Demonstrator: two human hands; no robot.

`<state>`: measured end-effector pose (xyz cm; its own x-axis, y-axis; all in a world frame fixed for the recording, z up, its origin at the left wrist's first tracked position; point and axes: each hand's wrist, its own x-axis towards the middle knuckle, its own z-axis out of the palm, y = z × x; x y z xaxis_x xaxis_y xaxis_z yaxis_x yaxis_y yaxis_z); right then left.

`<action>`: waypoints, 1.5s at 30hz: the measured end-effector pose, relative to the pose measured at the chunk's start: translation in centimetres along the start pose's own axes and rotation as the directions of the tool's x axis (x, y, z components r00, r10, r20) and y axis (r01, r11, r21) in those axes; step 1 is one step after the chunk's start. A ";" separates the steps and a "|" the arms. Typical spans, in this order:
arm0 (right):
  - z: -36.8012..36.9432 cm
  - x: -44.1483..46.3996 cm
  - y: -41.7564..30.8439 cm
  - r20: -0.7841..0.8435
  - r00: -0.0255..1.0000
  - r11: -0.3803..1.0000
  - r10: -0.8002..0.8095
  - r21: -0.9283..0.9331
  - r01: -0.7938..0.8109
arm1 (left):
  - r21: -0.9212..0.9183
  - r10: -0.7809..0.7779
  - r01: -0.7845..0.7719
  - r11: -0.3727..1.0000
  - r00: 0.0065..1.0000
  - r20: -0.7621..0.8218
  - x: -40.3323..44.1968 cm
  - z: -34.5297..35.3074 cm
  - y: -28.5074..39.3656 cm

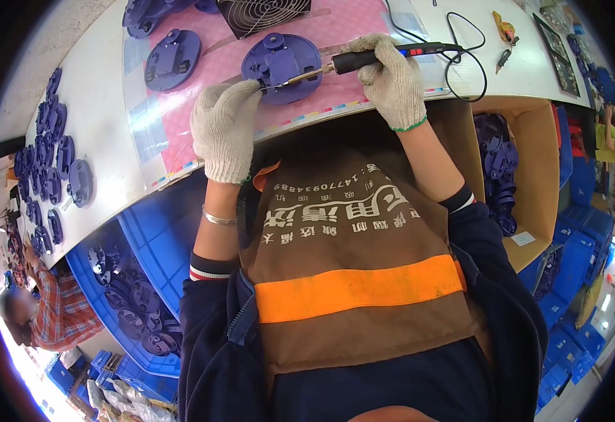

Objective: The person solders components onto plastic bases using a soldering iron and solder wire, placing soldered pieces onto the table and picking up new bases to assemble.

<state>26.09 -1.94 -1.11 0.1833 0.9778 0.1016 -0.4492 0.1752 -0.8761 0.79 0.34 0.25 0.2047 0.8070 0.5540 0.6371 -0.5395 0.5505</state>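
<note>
My right hand (396, 83), in a white knitted glove, is closed round the black handle of a soldering iron (350, 62). The iron's metal tip points left, over a round purple part (283, 60) lying on the pink mat (202, 105). My left hand (226, 126), gloved too, is at the left edge of that part, fingers pinched on what looks like a thin wire (274, 86). A second purple part (172, 60) lies to the left on the mat.
A fan (264, 13) stands behind the work. The iron's cable (482, 70) loops at right, near small tools (504, 42). Many purple parts (80, 183) sit at left. Below the table edge are a blue bin (121, 352) and a cardboard box (537, 176). A co-worker (65, 309) is at left.
</note>
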 end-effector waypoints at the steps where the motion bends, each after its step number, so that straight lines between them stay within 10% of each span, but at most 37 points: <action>1: -0.1 0.0 0.0 0.036 0.999 0.997 -0.023 -0.077 0.025 | 0.005 -0.002 0.002 1.000 1.000 0.005 0.0 0.0 0.0; 45: 0.2 0.0 -0.3 -0.003 1.000 0.999 -0.016 -0.051 0.015 | 0.105 -0.058 0.047 0.993 0.993 0.107 -0.4 -0.9 1.1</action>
<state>26.06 -1.96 -0.72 0.1929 0.9746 0.1139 -0.4012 0.1842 -0.8973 0.74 -0.81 1.17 0.2459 0.8579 0.4512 0.7203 -0.4732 0.5072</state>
